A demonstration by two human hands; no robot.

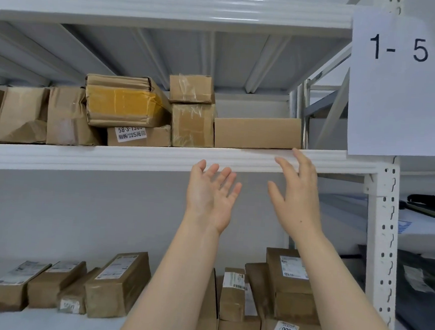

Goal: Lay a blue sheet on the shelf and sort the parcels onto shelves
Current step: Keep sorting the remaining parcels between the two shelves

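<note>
Shelf rack (159,157): white painted steel, ribbed front edges.
Paper sign (397,87): one, white, marked "1- 5", on the right post.
Parcels: brown cardboard, taped, box-shaped; about eight on the upper shelf, four in the lower-left group (71,286).
Plain carton (258,133): one, smooth, low, at the upper shelf's right end, just above the right hand (297,197) fingertips.
Left hand (209,192): raised beside the right hand, below the shelf edge. Both hands have spread fingers and hold nothing.

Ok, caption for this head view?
Left hand and right hand, open, raised toward the flat carton on the upper shelf.
</note>
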